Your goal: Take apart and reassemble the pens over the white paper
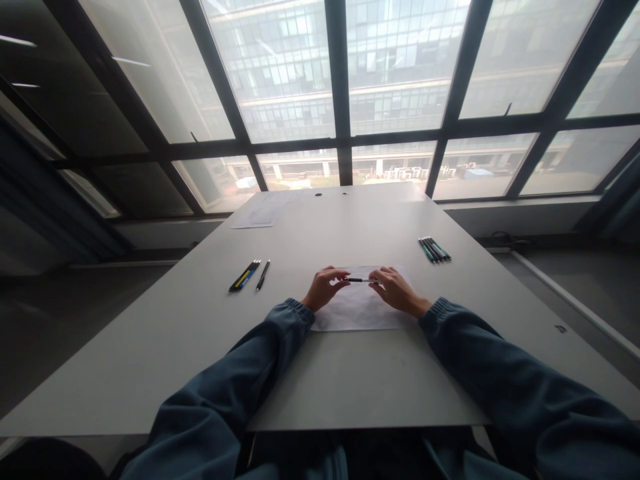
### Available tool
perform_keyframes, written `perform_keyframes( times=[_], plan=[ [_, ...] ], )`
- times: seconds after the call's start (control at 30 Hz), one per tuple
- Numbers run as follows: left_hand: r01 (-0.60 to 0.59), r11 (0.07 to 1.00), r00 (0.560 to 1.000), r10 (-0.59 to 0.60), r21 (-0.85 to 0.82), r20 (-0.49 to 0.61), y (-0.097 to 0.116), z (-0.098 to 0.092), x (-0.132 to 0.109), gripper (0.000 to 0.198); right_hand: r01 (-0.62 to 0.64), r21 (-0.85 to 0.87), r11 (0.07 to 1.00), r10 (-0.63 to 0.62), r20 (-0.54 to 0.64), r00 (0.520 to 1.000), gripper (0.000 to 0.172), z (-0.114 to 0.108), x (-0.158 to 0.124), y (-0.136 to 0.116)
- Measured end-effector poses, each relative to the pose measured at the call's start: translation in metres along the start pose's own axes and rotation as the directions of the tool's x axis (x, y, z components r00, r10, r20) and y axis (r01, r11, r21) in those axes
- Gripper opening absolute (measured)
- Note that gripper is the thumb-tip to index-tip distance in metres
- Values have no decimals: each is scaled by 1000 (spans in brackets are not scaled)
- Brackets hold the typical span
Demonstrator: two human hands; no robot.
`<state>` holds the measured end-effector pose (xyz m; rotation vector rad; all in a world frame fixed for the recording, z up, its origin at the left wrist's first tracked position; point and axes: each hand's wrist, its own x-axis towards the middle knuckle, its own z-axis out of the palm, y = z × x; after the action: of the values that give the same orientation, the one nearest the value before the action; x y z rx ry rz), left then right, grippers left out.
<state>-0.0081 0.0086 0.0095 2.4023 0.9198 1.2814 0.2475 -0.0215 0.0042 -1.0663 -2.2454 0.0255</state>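
Observation:
A pen [357, 280] with a dark grip and a lighter barrel lies level between my two hands, above a white sheet of paper [363, 317]. My left hand [327, 285] pinches its dark end with thumb and fingers. At the lighter end, my right hand [395, 288] closes its fingertips around the barrel. Both wrists rest close to the paper's left and right edges. The pen's two tips are partly hidden by the fingers.
Left of the paper lie a small group of pens [245, 275] and a single black pen [263, 275]. Several green and black pens [435, 249] lie side by side at the right. More paper [257, 212] is at the far left of the white table [320, 380]. Windows stand beyond.

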Motion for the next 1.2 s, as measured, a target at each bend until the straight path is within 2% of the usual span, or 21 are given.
perform_keyframes(
  times=[0.27,0.4,0.47,0.57,0.67,0.73,0.9,1.2],
  plan=[
    [-8,1000,1000,8,1,8,0,0,0,21,20,-20,1000,-19,18,1000,18,-2,0,-2],
    [0,999,1000,0,-36,13,3,-1,1,33,24,-9,1000,-24,-1,1000,19,-1,0,-2],
    [45,998,998,-43,-51,34,5,-2,1,43,26,-8,1000,-26,-11,1000,20,-1,0,-2],
    [146,988,988,-142,-51,65,5,-4,1,37,28,-13,1000,-29,-21,999,21,-1,1,-2],
    [166,986,981,-164,-5,104,4,-6,0,55,29,-11,1000,-29,-20,999,20,-1,1,-2],
    [168,986,976,-170,27,136,5,-6,0,60,30,-6,1000,-30,-16,999,21,-1,0,-2],
    [165,986,975,-166,17,146,9,-5,1,54,35,-7,999,-35,-8,999,22,-1,0,-1],
    [104,994,993,-106,36,45,5,-2,0,33,31,-8,999,-31,-5,999,22,-3,1,-3]
  ],
)
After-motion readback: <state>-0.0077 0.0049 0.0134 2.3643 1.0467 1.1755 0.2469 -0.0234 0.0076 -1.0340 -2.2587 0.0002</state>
